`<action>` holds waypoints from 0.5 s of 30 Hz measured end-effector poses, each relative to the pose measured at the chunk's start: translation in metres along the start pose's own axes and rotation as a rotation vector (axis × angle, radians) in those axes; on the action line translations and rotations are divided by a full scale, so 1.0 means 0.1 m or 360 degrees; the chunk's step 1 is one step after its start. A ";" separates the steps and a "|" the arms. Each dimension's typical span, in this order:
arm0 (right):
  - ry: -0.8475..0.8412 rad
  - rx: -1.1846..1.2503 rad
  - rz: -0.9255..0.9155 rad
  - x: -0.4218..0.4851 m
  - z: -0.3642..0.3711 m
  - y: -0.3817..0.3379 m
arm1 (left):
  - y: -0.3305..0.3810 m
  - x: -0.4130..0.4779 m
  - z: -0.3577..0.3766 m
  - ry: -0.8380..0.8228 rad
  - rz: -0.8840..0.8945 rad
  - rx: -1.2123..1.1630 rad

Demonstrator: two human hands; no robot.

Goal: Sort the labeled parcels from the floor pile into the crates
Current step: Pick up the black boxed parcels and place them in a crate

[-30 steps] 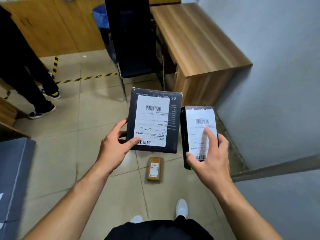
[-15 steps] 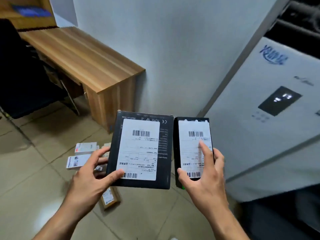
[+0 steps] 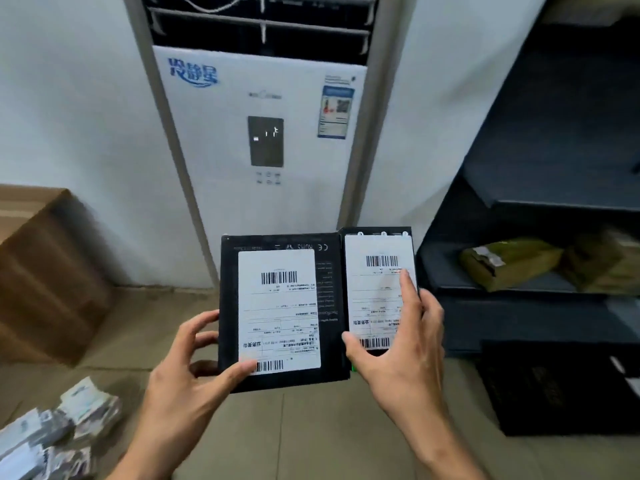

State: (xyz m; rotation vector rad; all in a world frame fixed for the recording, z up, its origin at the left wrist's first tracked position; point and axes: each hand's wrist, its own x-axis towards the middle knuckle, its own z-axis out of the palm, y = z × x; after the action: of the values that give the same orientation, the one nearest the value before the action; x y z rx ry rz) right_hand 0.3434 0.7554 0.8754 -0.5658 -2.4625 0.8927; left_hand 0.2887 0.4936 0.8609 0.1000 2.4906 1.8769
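- A white floor-standing air conditioner (image 3: 263, 133) stood against the wall straight ahead of me.
- Dark shelving (image 3: 554, 188) filled the right side, with tan wrapped parcels (image 3: 509, 263) lying on one shelf.
- A brown cardboard box (image 3: 52, 271) sat on the floor at the left.
- A black crate (image 3: 554, 386) rested on the floor below the shelving.
- The floor pile (image 3: 52, 431) of labeled parcels lay at my lower left.
- My left hand (image 3: 187, 372) held the wide black parcel (image 3: 277, 306) in the air, thumb on its label's lower corner and fingers behind its left edge.
- My right hand (image 3: 405, 344) gripped the narrow black parcel (image 3: 370, 296), which touched the wide one's right edge, with my index finger stretched up the label.
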 end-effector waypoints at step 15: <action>0.0374 0.0002 0.0526 0.10 -1.98 2.56 | 0.94 -0.16 3.22 -0.0721 0.0228 0.0094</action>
State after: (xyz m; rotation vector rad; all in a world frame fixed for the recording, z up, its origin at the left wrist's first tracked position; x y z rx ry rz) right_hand 0.4987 1.0372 0.8408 -1.0371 -2.1919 0.8917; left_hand 0.3259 0.8272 0.8617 0.6421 2.2703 1.5971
